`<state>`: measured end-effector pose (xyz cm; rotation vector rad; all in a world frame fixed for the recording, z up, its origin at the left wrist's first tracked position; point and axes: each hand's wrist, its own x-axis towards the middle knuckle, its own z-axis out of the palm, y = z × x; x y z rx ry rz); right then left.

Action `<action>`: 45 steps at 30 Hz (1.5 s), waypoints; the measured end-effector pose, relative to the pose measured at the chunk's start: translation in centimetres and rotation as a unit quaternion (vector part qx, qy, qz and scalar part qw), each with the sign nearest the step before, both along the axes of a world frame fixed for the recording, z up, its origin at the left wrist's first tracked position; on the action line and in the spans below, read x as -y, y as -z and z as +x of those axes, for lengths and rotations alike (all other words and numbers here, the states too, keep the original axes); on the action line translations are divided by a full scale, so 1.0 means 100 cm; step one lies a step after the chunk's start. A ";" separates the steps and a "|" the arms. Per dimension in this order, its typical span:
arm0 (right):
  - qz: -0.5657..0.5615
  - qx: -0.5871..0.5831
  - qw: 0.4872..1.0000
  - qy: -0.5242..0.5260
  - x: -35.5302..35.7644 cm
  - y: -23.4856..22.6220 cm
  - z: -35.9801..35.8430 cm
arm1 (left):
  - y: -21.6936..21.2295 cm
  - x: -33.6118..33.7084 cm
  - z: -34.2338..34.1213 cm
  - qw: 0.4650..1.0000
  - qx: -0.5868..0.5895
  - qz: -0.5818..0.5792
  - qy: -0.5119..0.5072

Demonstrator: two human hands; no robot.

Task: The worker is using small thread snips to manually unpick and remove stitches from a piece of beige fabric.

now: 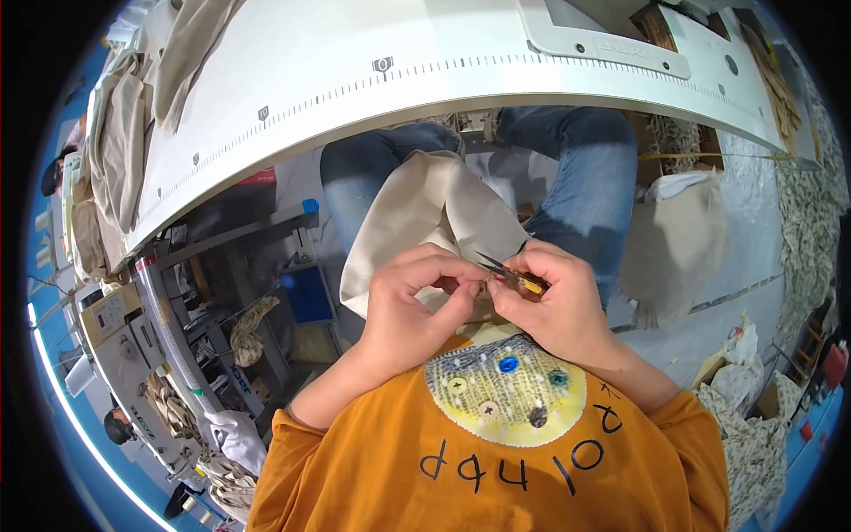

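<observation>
Beige cloth (pixel 443 213) lies bunched over the person's lap, draped across both blue-jeaned thighs (pixel 585 177), and its near edge is gathered up between the two hands in front of the orange shirt (pixel 372 470). At the centre of everything is the pinch: the left hand (pixel 412 306) curls its fingers (pixel 443 270) inward, thumb and forefinger pressed together on a small fold of the cloth. Touching that pinch from the right, the right hand (pixel 554 297) is closed around a small pair of thread snips (pixel 510 270) with a yellow handle, whose dark blades point up and to the left, just over the pinched fold. Whether the blades touch the fabric cannot be told, since the knuckles hide that spot.

Away from the grip, the rest of the cloth runs up and outward toward the knees. Beyond the knees, the curved white table edge (pixel 425 89) with its printed ruler marks arches above both hands. Well off to the right of the grip, another piece of beige cloth (pixel 678 248) hangs with a white scrap on top of it. Far left of the grip, more beige fabric (pixel 115 160) is heaped at the table's end, and a sewing machine (pixel 133 355) stands lower down on that side. Just below the hands, a round knitted patch (pixel 505 390) with buttons sits on the shirt front.
</observation>
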<state>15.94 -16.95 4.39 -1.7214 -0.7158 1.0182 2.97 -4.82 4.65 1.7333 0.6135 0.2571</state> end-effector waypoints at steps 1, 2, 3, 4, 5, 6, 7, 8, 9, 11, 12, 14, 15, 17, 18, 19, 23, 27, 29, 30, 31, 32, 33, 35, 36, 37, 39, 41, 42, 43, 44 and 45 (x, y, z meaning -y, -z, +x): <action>0.000 -0.009 1.000 0.003 0.000 0.000 0.000 | 0.000 0.001 0.001 1.000 -0.001 0.000 0.000; 0.000 -0.018 1.000 0.005 -0.001 0.001 0.001 | -0.001 0.003 0.002 1.000 -0.013 -0.017 -0.015; -0.001 -0.017 1.000 0.005 -0.001 0.001 0.000 | -0.002 0.004 0.001 0.999 -0.024 -0.034 -0.030; 0.017 -0.005 1.000 0.007 -0.001 0.000 0.000 | -0.001 0.004 0.000 0.999 -0.024 -0.035 -0.031; 0.035 0.008 0.999 0.009 -0.001 0.000 -0.001 | 0.001 0.003 -0.001 0.997 -0.042 -0.062 -0.022; 0.034 0.008 0.999 0.008 -0.001 0.001 -0.001 | 0.002 0.003 -0.001 0.994 -0.062 -0.088 -0.013; 0.050 0.011 0.999 0.009 -0.001 0.002 -0.001 | 0.002 0.003 -0.001 0.994 -0.062 -0.089 -0.013; 0.066 0.015 0.998 0.010 0.000 0.003 0.000 | 0.000 0.003 0.001 0.994 -0.075 -0.082 -0.007; 0.066 0.015 0.998 0.010 0.000 0.002 0.001 | -0.002 0.002 0.002 0.993 -0.088 -0.074 0.000; 0.056 0.031 0.998 -0.024 0.001 -0.001 0.005 | -0.004 -0.001 0.004 0.993 -0.087 -0.076 0.014; 0.056 0.031 0.998 -0.024 0.002 -0.001 0.005 | -0.005 -0.002 0.005 0.993 -0.088 -0.079 0.027; 0.066 0.048 0.996 -0.023 0.003 0.000 0.006 | -0.005 -0.002 0.007 0.993 -0.083 -0.075 0.024; 0.065 0.049 0.996 -0.023 0.004 0.000 0.006 | -0.006 -0.001 0.008 0.994 -0.078 -0.070 0.020; 0.073 0.054 0.996 -0.006 0.005 0.000 0.005 | -0.008 -0.002 0.011 0.996 -0.075 -0.030 0.027; 0.073 0.054 0.996 -0.005 0.006 0.001 0.004 | -0.009 -0.001 0.012 0.997 -0.073 0.011 0.032; 0.084 0.061 0.995 0.015 0.006 0.003 0.002 | -0.009 -0.001 0.012 0.997 -0.072 0.010 0.032; 0.059 0.027 0.996 0.061 0.012 0.003 -0.002 | -0.006 0.001 0.009 0.996 -0.071 -0.011 0.046; 0.047 -0.014 0.997 0.064 0.014 -0.002 -0.002 | 0.013 0.004 -0.002 0.920 -0.025 -0.391 0.011; -0.042 -0.161 0.982 0.085 0.016 -0.002 -0.002 | 0.014 0.001 -0.004 0.894 -0.046 -0.446 0.007; -0.043 -0.158 0.983 0.082 0.015 -0.004 -0.001 | 0.014 0.001 -0.003 0.865 -0.066 -0.497 0.003; -0.037 -0.154 0.983 0.093 0.013 -0.006 0.000 | 0.014 0.002 -0.002 0.865 -0.051 -0.499 -0.006; -0.031 -0.151 0.983 0.103 0.012 -0.008 0.000 | 0.015 0.002 -0.002 0.865 -0.046 -0.500 -0.007; 0.016 -0.140 0.984 0.112 0.014 -0.006 -0.003 | 0.015 0.002 0.000 0.864 -0.055 -0.500 -0.003; 0.029 -0.160 0.982 0.095 0.029 -0.020 -0.004 | 0.015 0.002 0.002 0.863 -0.057 -0.502 -0.003; 0.042 -0.186 0.978 0.082 0.037 -0.029 -0.003 | 0.015 0.003 0.003 0.862 -0.053 -0.504 -0.006; -0.003 -0.246 0.969 0.026 0.038 -0.047 0.003 | 0.016 0.004 0.003 0.861 -0.050 -0.506 -0.008; -0.044 -0.272 0.961 0.010 0.044 -0.042 -0.001 | 0.017 0.004 0.005 0.861 -0.040 -0.507 -0.006; -0.107 -0.330 0.938 0.010 0.043 -0.040 -0.001 | 0.016 0.004 0.006 0.861 -0.032 -0.508 -0.003; -0.109 -0.329 0.938 0.009 0.043 -0.038 -0.001 | 0.016 0.003 0.006 0.866 -0.032 -0.499 0.001; -0.110 -0.366 0.924 0.022 0.044 -0.033 -0.001 | 0.016 0.002 0.006 0.872 -0.032 -0.489 0.005; -0.111 -0.402 0.908 0.035 0.044 -0.031 -0.001 | 0.017 0.002 0.006 0.871 -0.031 -0.490 0.004; -0.113 -0.402 0.908 0.034 0.043 -0.031 0.000 | 0.017 0.003 0.007 0.873 -0.025 -0.488 0.003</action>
